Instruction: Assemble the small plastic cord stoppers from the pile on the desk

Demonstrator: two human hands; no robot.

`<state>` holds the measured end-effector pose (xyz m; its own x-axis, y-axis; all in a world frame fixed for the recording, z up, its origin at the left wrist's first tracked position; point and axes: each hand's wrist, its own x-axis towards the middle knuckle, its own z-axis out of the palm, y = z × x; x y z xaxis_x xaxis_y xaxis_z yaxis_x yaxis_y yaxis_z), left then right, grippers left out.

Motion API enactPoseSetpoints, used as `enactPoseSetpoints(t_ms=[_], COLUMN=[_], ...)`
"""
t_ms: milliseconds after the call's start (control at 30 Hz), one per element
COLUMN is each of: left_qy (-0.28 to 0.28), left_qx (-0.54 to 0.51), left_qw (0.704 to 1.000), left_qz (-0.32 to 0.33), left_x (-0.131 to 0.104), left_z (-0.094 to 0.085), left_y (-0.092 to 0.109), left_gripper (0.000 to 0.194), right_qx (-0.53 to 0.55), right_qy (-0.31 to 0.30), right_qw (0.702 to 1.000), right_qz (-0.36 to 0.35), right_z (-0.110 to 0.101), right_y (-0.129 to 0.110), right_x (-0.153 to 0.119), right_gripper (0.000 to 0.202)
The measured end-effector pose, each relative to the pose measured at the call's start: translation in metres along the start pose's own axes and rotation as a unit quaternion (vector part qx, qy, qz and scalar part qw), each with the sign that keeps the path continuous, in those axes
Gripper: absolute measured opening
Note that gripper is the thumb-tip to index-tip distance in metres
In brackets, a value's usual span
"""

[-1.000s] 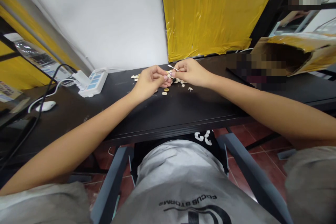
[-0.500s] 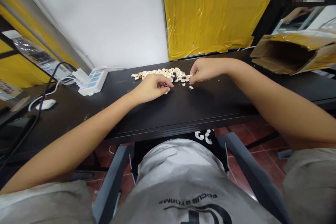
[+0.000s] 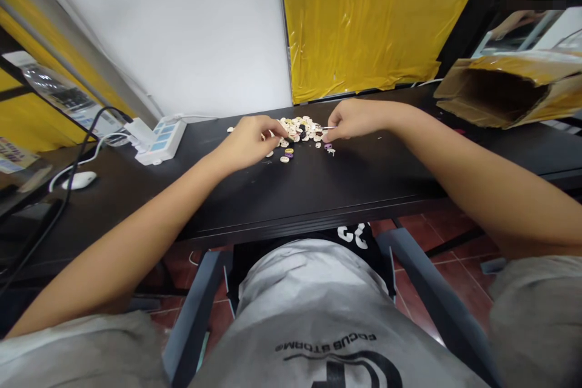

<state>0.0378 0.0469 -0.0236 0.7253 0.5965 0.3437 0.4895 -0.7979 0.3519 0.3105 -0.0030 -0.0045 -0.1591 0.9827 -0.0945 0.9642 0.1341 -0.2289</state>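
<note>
A pile of small buttons [image 3: 295, 125], mostly cream with some dark ones, lies on the black table [image 3: 254, 194]. My left hand [image 3: 250, 142] is over the pile's left side, its thumb and fingers closed near a small dark piece whose grip I cannot make out. In my right hand [image 3: 350, 120], at the pile's right edge, is a thin metal tool [image 3: 328, 128] pointing left over the buttons. Just below the right hand sit a purple button [image 3: 328, 147] and a pale one [image 3: 331, 151]. Near the left fingertips are a yellow button [image 3: 289, 150] and a cream one [image 3: 284, 159].
On the left are a white power strip [image 3: 166, 140] with plugs and cables, a white mouse [image 3: 80, 180] and a clear plastic bottle [image 3: 59, 91]. An open cardboard box [image 3: 509, 91] lies at the right. A white wall panel and yellow covering stand behind.
My left hand has moved left and slightly back, uncovering yellow, purple and cream buttons. The purple piece near my right fingertips now lies on the table. My right hand has shifted slightly.
</note>
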Motion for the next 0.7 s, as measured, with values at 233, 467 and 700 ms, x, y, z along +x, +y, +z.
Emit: enactPoseSetpoints(t_ms=[233,467,700], left_qy=[-0.079,-0.064,-0.081], left_qx=[0.04,0.041,0.101], left_qw=[0.996,0.997,0.991], left_qz=[-0.023,-0.031,-0.035], left_x=[0.0,0.002,0.001], left_z=[-0.009,-0.002,-0.005], left_y=[-0.015,-0.014,-0.009], left_gripper=[0.034,0.027,0.035], right_qx=[0.035,0.044,0.047], right_qy=[0.032,0.034,0.034], right_qw=[0.999,0.998,0.998], right_qz=[-0.001,-0.011,-0.018], right_z=[0.006,0.009,0.01], right_y=[-0.005,-0.007,-0.009], right_x=[0.0,0.001,0.001], right_gripper=[0.038,0.038,0.04])
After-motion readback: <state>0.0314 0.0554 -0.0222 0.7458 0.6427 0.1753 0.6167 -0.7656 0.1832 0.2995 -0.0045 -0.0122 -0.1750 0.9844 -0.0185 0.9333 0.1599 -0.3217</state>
